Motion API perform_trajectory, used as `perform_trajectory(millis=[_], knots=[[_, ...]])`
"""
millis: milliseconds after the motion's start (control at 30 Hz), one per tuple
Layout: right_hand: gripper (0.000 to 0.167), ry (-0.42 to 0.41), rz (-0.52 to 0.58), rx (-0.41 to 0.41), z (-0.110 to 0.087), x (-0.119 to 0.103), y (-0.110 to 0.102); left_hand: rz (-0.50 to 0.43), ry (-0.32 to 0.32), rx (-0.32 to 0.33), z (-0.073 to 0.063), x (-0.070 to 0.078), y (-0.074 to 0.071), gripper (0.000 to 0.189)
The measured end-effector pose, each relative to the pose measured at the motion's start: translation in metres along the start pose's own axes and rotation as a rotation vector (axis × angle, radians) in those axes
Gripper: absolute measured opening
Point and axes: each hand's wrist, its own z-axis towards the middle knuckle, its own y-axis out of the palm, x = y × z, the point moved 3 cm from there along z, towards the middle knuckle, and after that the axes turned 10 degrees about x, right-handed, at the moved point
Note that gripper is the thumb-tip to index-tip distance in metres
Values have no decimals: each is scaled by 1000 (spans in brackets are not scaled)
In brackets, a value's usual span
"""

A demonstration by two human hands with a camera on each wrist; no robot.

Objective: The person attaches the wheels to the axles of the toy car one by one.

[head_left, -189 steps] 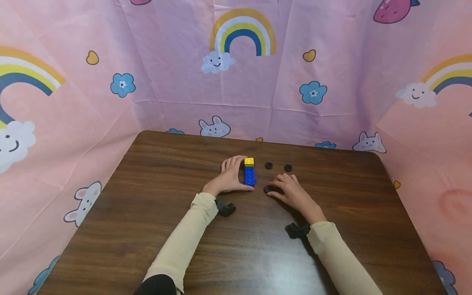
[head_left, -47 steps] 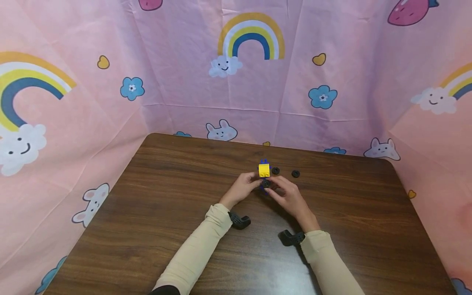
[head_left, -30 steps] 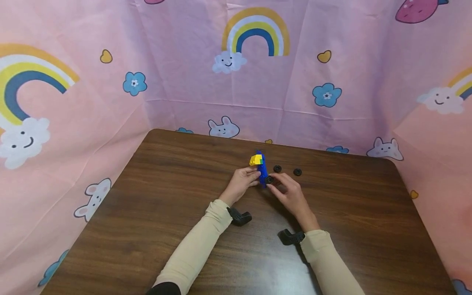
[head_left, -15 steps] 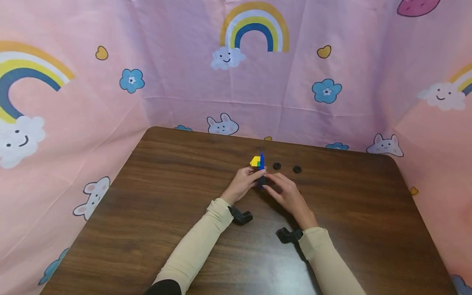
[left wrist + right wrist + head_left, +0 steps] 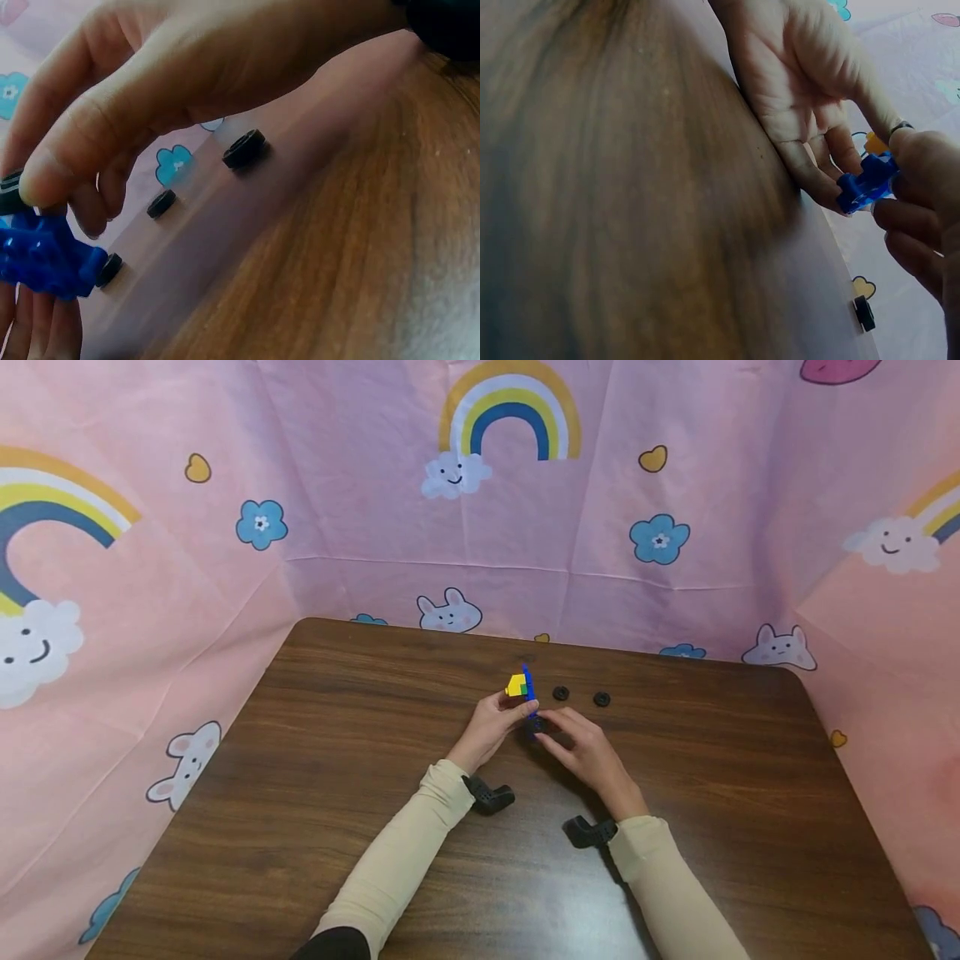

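A blue toy-brick chassis (image 5: pixel 529 687) with studs is held up on its side, a sloped yellow brick (image 5: pixel 515 686) facing left and a green bit at its root. My left hand (image 5: pixel 486 727) grips it, thumb on the near face. My right hand (image 5: pixel 588 747) pinches a small black wheel (image 5: pixel 536 725) against the chassis's lower end. In the left wrist view the right thumb presses that wheel above the blue chassis (image 5: pixel 49 259). In the right wrist view both hands meet round the chassis (image 5: pixel 868 181). I cannot tell whether the wheel sits on its axle.
Two loose black wheels (image 5: pixel 561 693) (image 5: pixel 602 699) lie on the brown table to the right of the chassis. Another wheel (image 5: pixel 245 150) shows under the right hand in the left wrist view. Patterned pink cloth (image 5: pixel 375 510) rises behind the table.
Earlier the chassis lay on the table beside the left hand, the right hand at a wheel. Both were brought together. Within the last second and a half the chassis turned, its yellow brick swinging left.
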Motion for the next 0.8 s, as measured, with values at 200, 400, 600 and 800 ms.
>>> perform_trajectory(millis=[200,400,600,800], knots=[[39,6,-59,-22,0,0,-1,38,27,40,-1,2,0,56],[38,13,-117,-22,3,1,-3,119,82,88,-2,6,1,59],[36,40,-141,-39,5,0,-4,162,119,114,-2,9,1,58],[34,61,-120,-51,-5,2,2,156,96,69,-7,0,-1,59]])
